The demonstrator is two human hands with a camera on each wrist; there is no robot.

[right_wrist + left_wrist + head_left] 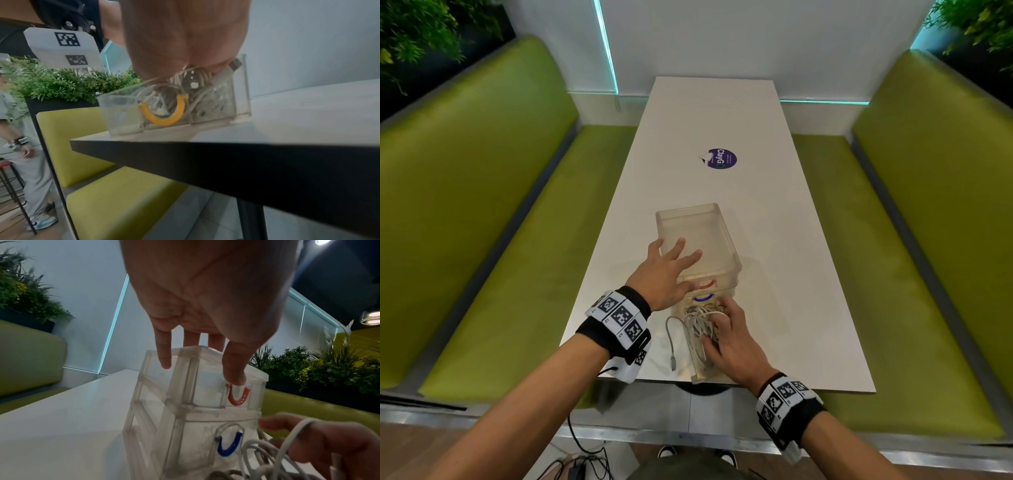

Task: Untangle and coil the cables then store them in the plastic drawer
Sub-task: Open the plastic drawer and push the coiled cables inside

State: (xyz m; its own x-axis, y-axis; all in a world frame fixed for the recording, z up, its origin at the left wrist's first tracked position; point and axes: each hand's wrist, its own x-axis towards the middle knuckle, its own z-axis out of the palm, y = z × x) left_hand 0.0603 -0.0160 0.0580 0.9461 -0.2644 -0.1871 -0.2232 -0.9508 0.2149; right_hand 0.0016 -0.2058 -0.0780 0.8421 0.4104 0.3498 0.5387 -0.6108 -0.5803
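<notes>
A clear plastic drawer unit stands on the white table. My left hand lies spread on its top with straight fingers; in the left wrist view the thumb reaches the top drawer's red handle, above a blue handle. The bottom drawer, with a yellow handle, is pulled out to the table's near edge. My right hand grips a bundle of white cables inside it. One grey cable end with a plug hangs out on the table to the left.
A purple round sticker sits further up the table. Green benches flank both sides. Dark cords lie on the floor under the near edge. A person stands beyond the left bench in the right wrist view.
</notes>
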